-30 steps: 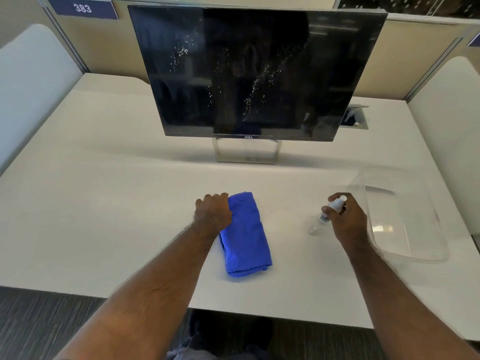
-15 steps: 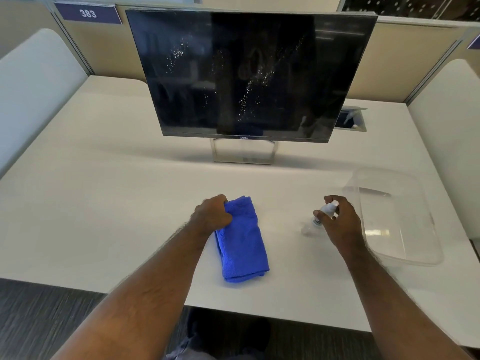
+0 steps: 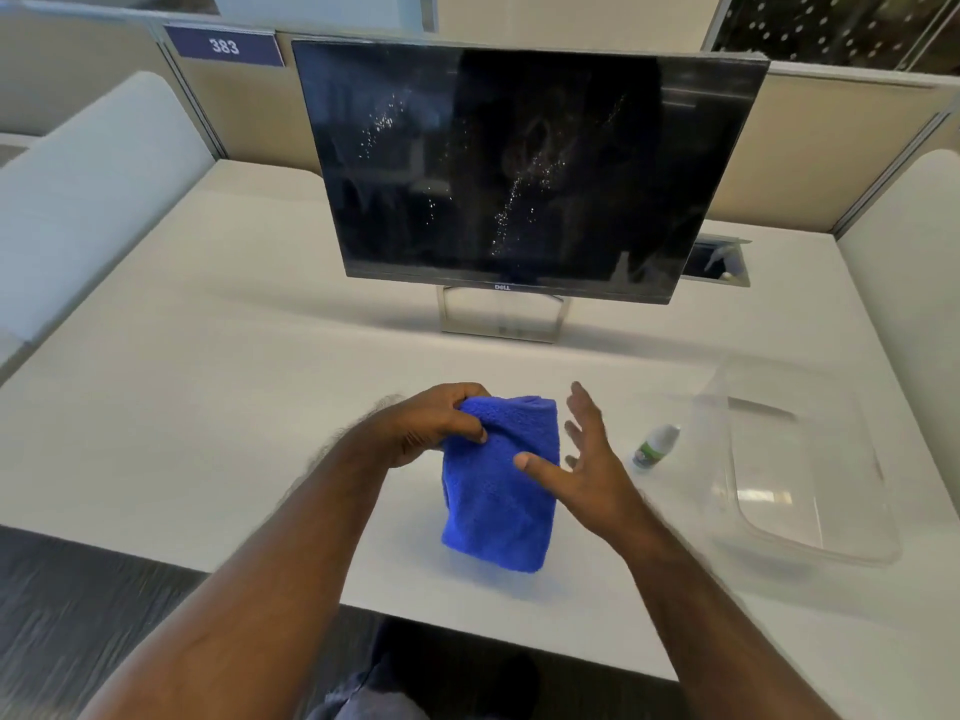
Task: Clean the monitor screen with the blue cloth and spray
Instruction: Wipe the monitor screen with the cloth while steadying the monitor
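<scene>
The dark monitor screen (image 3: 519,168) stands at the back of the white desk (image 3: 208,387), speckled with spray droplets in two patches. My left hand (image 3: 436,423) grips the top edge of the folded blue cloth (image 3: 498,491) and holds it lifted, its lower end hanging just above the desk. My right hand (image 3: 582,459) is open, fingers spread, beside the cloth's right edge with the thumb against it. The small spray bottle (image 3: 655,447) stands upright on the desk to the right of that hand, untouched.
A clear plastic tub (image 3: 810,491) lies on the desk at the right, close to the bottle. A cable hatch (image 3: 719,262) is set in the desk behind the monitor's right corner. Padded dividers flank both sides; the desk's front edge is near my arms.
My right hand set the spray bottle down on the desk, let go and moved left to the cloth. My left hand closed on the cloth and lifted it off the desk.
</scene>
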Motion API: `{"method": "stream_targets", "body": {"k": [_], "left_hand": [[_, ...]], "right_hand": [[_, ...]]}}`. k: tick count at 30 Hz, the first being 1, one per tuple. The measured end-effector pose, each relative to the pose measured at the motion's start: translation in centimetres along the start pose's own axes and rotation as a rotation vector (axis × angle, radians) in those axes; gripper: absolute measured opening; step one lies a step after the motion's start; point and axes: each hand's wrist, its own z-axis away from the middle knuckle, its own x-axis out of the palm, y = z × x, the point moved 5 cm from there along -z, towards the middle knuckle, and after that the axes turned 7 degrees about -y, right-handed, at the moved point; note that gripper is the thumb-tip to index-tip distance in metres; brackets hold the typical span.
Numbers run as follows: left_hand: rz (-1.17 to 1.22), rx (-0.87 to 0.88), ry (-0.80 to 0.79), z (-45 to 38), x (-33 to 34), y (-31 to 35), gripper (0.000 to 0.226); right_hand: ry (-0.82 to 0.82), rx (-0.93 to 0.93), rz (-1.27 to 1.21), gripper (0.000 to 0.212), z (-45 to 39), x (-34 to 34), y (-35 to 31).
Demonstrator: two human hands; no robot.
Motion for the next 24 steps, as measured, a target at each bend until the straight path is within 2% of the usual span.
{"method": "stream_targets", "body": {"k": [1, 4, 6, 9, 16, 18, 21, 24], "left_hand": [[0.02, 0.03, -0.014, 0.5, 0.0, 0.8, 0.025], [0.054, 0.114, -0.01, 1.7, -1.0, 3.1, 0.019], [0.071, 0.156, 0.007, 2.1, -2.1, 4.3, 0.02], [0.082, 0.246, 0.081, 2.1, -4.1, 6.0, 0.029], [-0.007, 0.49, 0.644, 4.1, -13.8, 12.0, 0.044], [-0.072, 0.54, 0.787, 4.6, -17.1, 13.6, 0.049], [-0.212, 0.593, 0.971, 4.8, -21.7, 15.7, 0.061], [-0.513, 0.455, 1.063, 4.0, -24.8, 17.1, 0.072]], "right_hand": [[-0.088, 0.035, -0.083, 0.088, -0.5, 0.6, 0.1], [-0.213, 0.006, -0.207, 0.051, -1.3, 1.4, -1.3], [-0.225, -0.021, -0.267, 0.039, -1.8, 1.9, -2.6], [-0.158, -0.081, -0.294, 0.037, -3.2, 2.8, -4.6], [0.647, -0.191, -0.339, 0.019, -6.7, -0.9, -9.9], [0.822, -0.245, -0.378, 0.023, -7.4, -2.8, -11.8], [1.023, -0.286, -0.327, 0.04, -8.7, -5.5, -14.6], [1.229, -0.355, -0.216, 0.053, -10.1, -7.4, -17.0]]}}
